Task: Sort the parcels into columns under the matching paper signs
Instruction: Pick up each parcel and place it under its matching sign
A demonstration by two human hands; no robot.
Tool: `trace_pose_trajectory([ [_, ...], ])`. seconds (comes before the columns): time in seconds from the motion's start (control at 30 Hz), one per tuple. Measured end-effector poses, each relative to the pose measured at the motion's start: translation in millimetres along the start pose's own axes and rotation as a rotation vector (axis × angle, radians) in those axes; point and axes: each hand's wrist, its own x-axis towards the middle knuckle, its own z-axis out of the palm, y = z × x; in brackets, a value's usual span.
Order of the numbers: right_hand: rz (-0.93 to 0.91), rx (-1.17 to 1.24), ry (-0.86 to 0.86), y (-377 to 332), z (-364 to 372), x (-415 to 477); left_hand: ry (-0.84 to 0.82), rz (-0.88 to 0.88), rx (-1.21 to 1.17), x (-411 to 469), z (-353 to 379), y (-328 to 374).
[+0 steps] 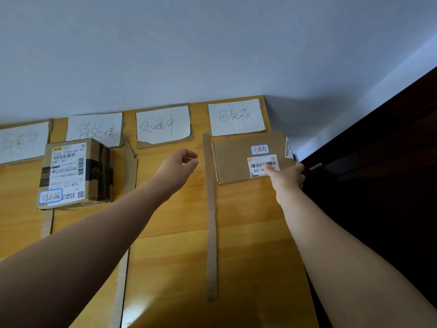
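Judging by how things lie, the sorting is partly done: 2 parcels sit at the heads of their columns on the wooden bench (179, 233). The flat parcel (246, 157) lies just under the right-most paper sign (236, 117), and its small blue-edged sticker appears to carry the same writing as that sign. The right hand (287, 177) rests on its near right corner, thumb pressed on the shipping label, fingers wrapped round the edge in a closed grip on the parcel. The left hand (179, 165) hovers over the next column with fingers loosely curled, holding nothing. The taller taped box (75, 174) stands below the second sign (95, 130), its sticker seemingly matching too. The column under the middle sign (163, 125) holds no parcel, and the left-most sign (22, 142) is partly cut off. Cardboard strips (211, 216) divide the columns. A dark cabinet (378, 185) crowds the right edge, close beside the right arm.
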Motion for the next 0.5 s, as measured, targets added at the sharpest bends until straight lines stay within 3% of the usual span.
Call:
trace_pose_trajectory([
  [0.5, -0.123, -0.201, 0.069, -16.1, -5.4, -23.3, 0.079, 0.045, 0.007, -18.0, -21.2, 0.5],
])
